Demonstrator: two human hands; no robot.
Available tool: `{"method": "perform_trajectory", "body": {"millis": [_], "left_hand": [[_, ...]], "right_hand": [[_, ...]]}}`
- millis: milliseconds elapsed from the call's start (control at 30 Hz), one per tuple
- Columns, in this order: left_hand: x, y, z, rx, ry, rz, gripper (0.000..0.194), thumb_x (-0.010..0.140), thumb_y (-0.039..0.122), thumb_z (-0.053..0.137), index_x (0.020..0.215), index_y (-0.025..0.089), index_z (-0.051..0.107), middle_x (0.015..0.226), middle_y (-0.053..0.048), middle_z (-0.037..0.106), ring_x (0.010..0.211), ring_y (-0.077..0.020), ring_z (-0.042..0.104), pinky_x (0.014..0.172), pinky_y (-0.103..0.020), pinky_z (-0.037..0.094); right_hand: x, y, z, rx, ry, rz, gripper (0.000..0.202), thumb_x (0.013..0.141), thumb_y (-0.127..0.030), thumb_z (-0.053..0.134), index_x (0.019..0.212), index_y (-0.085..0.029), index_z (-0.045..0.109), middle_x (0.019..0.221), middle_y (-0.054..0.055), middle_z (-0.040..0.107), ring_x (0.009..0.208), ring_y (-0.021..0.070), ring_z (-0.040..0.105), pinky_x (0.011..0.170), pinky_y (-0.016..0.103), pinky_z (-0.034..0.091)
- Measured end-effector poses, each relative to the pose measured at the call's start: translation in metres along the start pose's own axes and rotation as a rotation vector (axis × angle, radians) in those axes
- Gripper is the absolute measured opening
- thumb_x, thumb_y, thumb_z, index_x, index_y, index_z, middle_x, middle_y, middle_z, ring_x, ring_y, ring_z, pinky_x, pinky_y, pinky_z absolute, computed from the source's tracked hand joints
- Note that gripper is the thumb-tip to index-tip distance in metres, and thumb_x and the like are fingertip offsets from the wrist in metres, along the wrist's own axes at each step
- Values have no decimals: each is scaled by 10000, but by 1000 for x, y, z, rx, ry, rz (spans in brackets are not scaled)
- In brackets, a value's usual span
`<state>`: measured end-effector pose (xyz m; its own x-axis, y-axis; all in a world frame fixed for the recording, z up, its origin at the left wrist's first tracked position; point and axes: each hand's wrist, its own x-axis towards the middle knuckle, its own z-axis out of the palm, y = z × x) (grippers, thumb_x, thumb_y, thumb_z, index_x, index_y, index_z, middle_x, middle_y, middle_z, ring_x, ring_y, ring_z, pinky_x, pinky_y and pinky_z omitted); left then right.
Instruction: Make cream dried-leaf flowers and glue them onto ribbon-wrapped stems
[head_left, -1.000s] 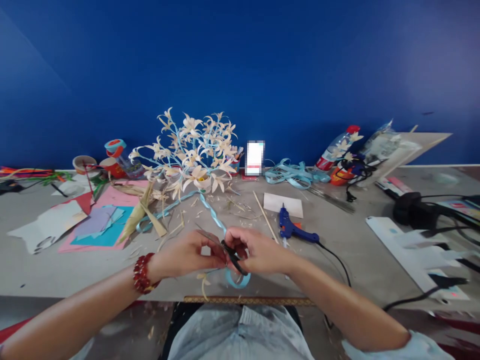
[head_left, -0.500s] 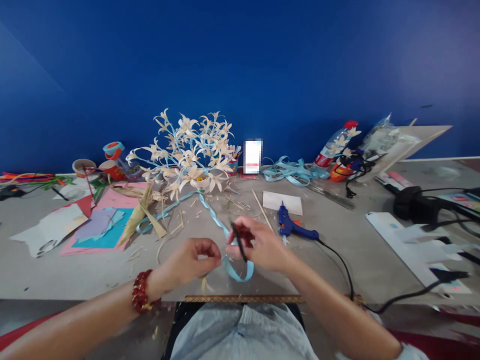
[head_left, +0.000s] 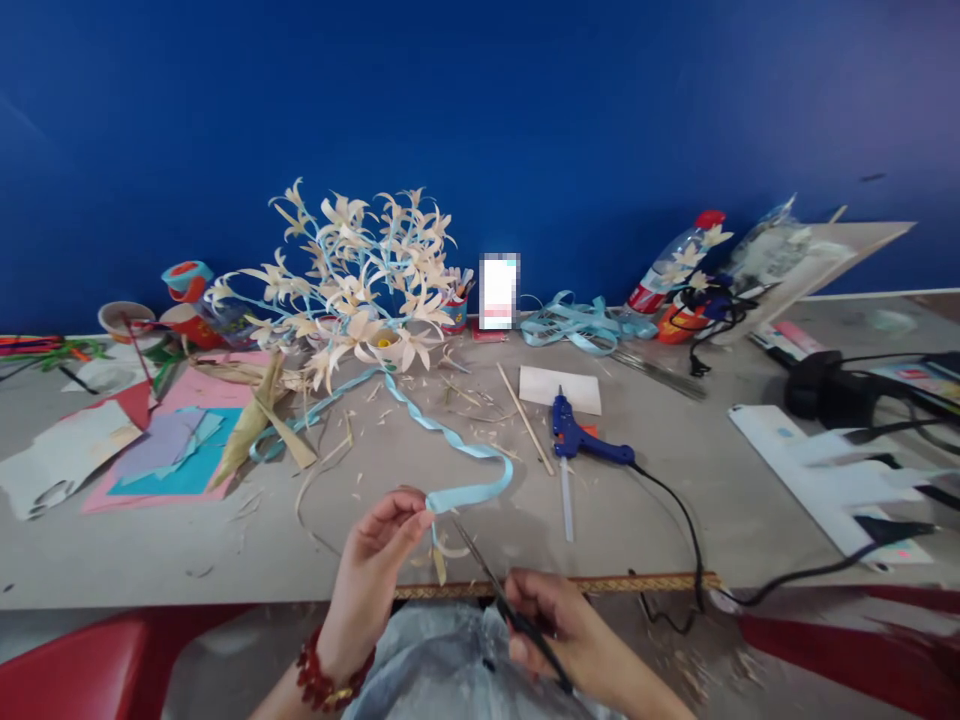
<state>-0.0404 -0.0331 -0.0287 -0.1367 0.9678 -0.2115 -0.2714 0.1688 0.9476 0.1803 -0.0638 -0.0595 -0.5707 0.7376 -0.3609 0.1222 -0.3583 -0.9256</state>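
Pale blue, flat and thin. Ribbon over the near part of the table, with its end pinched tight between thumb and fingers of the left hand. Looks light, soft and floppy, maybe a bit slippery; best to hold flat, right by the end. Goes right from the pinch, bends back, then runs long and twisty, away and left, toward the pale flowers. In the right hand, scissors, with fingers curled round the black handles. Likely hard and sharp, so safest held there. Point on a slant, away and left, tip near the ribbon.
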Motion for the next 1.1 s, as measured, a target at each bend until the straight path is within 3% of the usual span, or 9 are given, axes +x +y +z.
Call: {"method": "perform_trajectory", "body": {"millis": [167,467,800,933,1100], "left_hand": [[-9,-3,5,104,9,110,129,781,297,727,810,176,691,810,-29,633,726,-143,555,653,-214,452],[-15,-1,9,180,-33,41,175,804,335,698,805,165,657,764,-23,613,714,-150,547,654,-223,438],[-17,3,15,329,-12,164,125,838,306,655,851,182,659,807,-39,636,750,-179,568,685,-244,443],[-18,4,15,349,-3,165,126,838,313,653,850,187,657,801,-36,640,752,-182,572,679,-240,441],[-18,5,13,351,-34,126,141,866,328,622,846,189,635,752,-15,604,715,-162,538,667,-234,425]], "right_hand": [[6,-13,13,128,-59,20,603,660,-761,639,727,-220,381,550,-75,453,454,91,448,470,207,288],[6,-24,21,184,-77,-25,522,758,-714,588,764,-217,429,518,-45,541,438,102,435,501,225,284],[9,-30,32,172,44,-51,514,744,-684,634,747,-204,450,572,-44,488,479,108,474,477,218,328],[12,-34,35,83,129,-38,497,724,-624,693,695,-206,427,562,-46,471,496,102,445,472,214,310],[15,-33,36,51,126,-42,468,740,-594,691,720,-205,432,578,-49,462,505,101,434,482,217,316]]}}
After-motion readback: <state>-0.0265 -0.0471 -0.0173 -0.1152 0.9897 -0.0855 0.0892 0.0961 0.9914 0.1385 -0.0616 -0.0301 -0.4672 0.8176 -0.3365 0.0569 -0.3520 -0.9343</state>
